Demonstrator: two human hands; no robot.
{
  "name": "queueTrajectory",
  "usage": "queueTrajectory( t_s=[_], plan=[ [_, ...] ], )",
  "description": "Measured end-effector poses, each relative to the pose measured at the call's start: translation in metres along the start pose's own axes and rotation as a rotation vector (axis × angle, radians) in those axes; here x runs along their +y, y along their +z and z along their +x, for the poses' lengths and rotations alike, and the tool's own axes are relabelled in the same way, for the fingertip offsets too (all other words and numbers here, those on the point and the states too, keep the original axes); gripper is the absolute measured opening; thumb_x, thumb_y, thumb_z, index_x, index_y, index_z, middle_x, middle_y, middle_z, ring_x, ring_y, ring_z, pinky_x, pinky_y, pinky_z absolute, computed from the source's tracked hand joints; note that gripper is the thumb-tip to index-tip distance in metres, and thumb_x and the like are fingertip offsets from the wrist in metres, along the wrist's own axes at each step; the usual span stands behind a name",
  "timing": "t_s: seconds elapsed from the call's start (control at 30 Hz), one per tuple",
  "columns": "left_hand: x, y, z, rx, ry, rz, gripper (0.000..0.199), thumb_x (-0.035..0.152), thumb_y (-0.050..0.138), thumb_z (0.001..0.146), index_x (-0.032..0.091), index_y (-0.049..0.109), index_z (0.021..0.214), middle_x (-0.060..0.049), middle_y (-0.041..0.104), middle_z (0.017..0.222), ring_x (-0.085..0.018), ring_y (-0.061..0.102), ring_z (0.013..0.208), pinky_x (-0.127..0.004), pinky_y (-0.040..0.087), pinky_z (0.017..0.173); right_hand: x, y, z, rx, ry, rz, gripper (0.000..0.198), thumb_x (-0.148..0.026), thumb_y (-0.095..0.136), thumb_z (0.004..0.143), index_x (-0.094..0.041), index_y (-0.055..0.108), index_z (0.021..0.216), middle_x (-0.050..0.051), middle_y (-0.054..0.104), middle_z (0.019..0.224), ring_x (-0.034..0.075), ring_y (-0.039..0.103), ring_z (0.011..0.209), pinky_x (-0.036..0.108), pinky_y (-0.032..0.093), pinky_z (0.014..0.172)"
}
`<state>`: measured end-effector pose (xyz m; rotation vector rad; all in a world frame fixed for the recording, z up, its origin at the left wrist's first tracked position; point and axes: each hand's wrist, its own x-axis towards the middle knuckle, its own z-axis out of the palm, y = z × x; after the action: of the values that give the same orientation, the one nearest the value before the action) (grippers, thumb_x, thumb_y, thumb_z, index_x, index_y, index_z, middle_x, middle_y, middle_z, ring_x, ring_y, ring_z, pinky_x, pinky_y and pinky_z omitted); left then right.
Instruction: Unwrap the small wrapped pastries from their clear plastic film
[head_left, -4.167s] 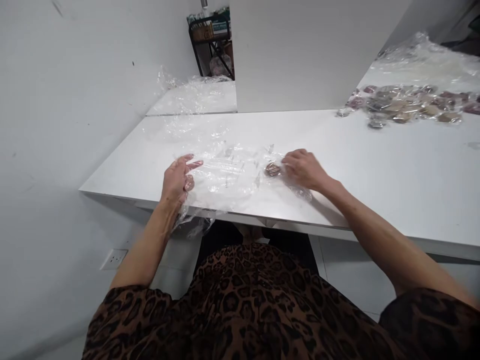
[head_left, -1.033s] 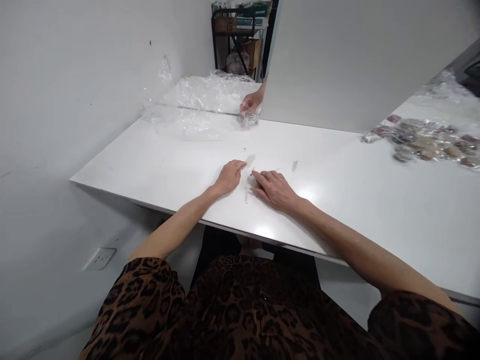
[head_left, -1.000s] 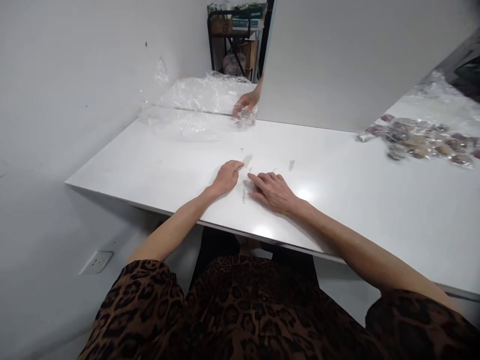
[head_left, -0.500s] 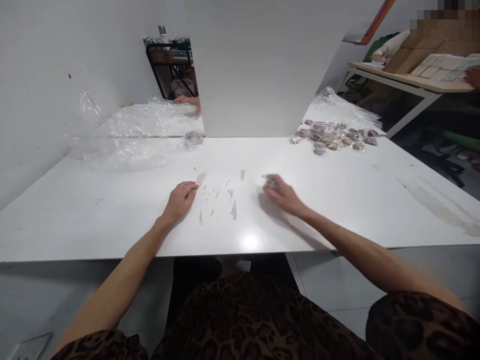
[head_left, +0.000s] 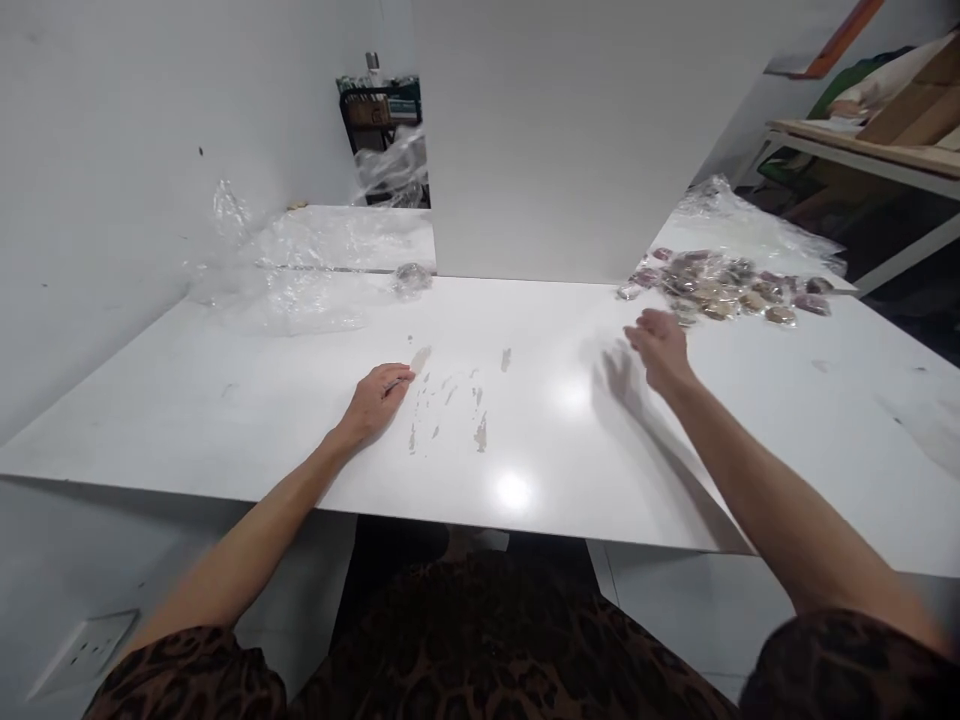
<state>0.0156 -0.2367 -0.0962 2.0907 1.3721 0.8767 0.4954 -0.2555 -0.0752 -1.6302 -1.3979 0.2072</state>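
My left hand [head_left: 377,398] rests on the white table [head_left: 255,420], fingers curled together. Something thin and dark shows at its fingertips, too small to name. Over the table on the right is my right hand [head_left: 660,350], slightly blurred by motion, its fingers apart and nothing visible in them. Just beyond it lies a pile of small clear-wrapped packets [head_left: 720,290], maroon and tan inside. Between the hands, greyish worn marks [head_left: 480,430] streak the tabletop.
Crumpled clear plastic bags [head_left: 292,290] lie at the back left, beside one wrapped packet [head_left: 412,279]. An upright white panel [head_left: 555,140] stands along the far edge. More clear plastic [head_left: 739,220] lies behind the pile. A person's arm [head_left: 892,85] shows at another table.
My right hand has moved right and away from me, towards the packet pile, and its fingers have spread. My left hand stays in place on the table. The view has turned slightly.
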Motion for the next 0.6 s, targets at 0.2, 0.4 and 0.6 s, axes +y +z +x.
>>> queueTrajectory(
  t_s=[0.2, 0.4, 0.6],
  plan=[
    [0.009, -0.003, 0.043, 0.061, -0.020, 0.072, 0.032, 0.026, 0.052, 0.094, 0.018, 0.073, 0.116, -0.012, 0.070, 0.133, -0.026, 0.062, 0.130, -0.042, 0.048, 0.117, -0.074, 0.035, -0.102, -0.400, 0.005, 0.137, 0.039, -0.054, 0.064, 0.093, -0.027, 0.068, 0.121, 0.011, 0.072, 0.122, 0.028, 0.072, 0.097, 0.045, 0.062, 0.079],
    [0.003, -0.003, 0.146, 0.264, -0.178, 0.209, 0.043, 0.024, 0.059, 0.095, 0.017, 0.062, 0.138, -0.018, 0.053, 0.153, -0.032, 0.045, 0.146, -0.046, 0.033, 0.125, -0.086, 0.060, -0.122, -0.364, -0.488, 0.071, 0.029, -0.028, 0.052, 0.102, -0.024, 0.065, 0.128, 0.012, 0.073, 0.118, 0.025, 0.074, 0.102, 0.038, 0.065, 0.079],
    [-0.012, 0.023, 0.224, 0.245, -0.241, 0.206, 0.064, 0.026, 0.077, 0.085, 0.027, 0.055, 0.145, -0.018, 0.045, 0.159, -0.042, 0.032, 0.151, -0.056, 0.022, 0.123, -0.075, 0.063, -0.119, -0.338, -0.656, -0.015, 0.032, -0.016, 0.052, 0.101, -0.023, 0.063, 0.130, 0.011, 0.075, 0.113, 0.023, 0.075, 0.095, 0.035, 0.065, 0.076]
  ],
)
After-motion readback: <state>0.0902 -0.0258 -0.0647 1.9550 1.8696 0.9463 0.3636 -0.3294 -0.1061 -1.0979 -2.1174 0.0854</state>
